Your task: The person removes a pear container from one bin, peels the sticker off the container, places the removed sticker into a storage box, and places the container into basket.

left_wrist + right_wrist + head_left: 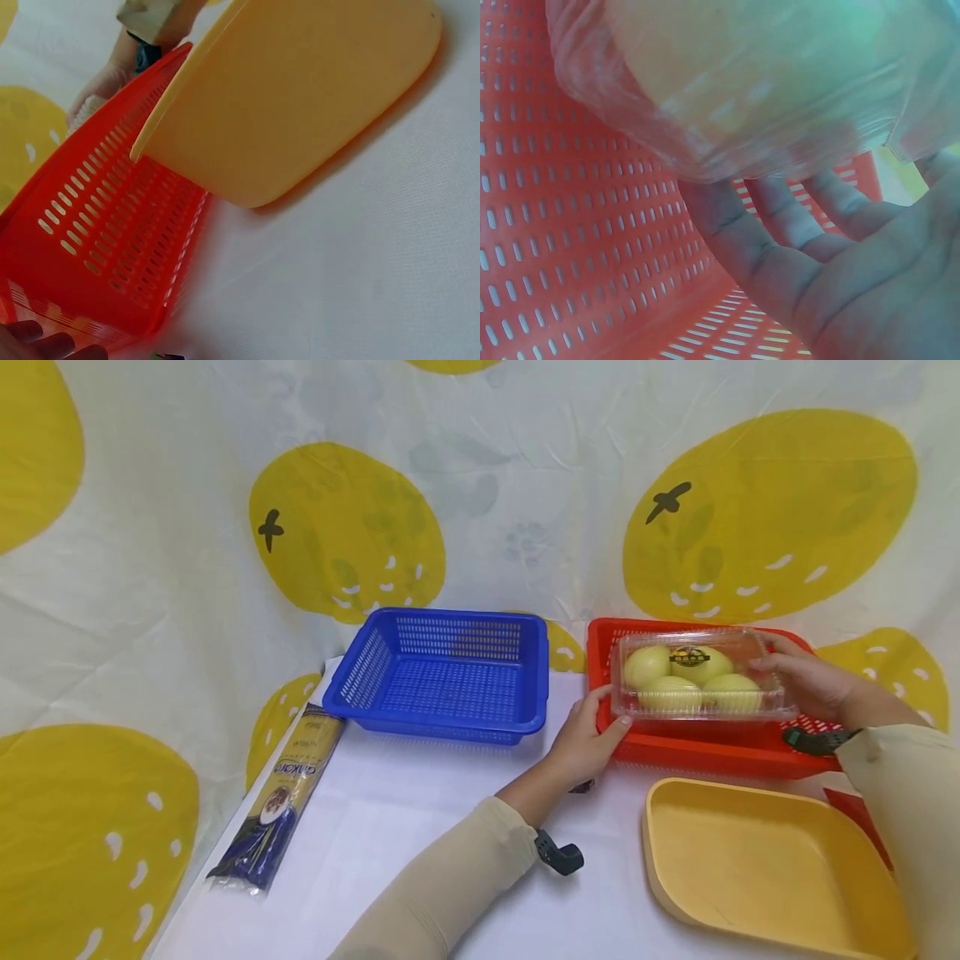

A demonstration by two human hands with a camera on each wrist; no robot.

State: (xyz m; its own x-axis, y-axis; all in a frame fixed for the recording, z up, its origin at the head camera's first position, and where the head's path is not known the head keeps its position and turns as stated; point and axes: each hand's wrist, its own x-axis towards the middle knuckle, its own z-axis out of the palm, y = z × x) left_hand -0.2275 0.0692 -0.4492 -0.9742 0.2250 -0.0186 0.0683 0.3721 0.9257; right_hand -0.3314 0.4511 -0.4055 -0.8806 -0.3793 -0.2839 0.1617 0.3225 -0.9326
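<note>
White tablecloth (360, 818); left hand (585, 739) and right hand (810, 679) pinching opposite ends of clear fruit box (693, 681) over red basket (705, 753).

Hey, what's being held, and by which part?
The fruit pack, by its right end, in the right hand. The left hand is at its front left corner; its grip is unclear.

Clear, glossy, ribbed plastic for the box (750, 713); smooth, faintly shiny skin on the fruits (672, 695); glossy, perforated plastic for the red basket (705, 758) and the blue basket (442, 725); smooth, matt, plastic-looking surface on the yellow tub (765, 868); shiny, crinkled film around the long packet (281, 793); matt, finely woven cloth for the table cover (420, 818); wrinkled, fabric-like backdrop (525, 485).
</note>
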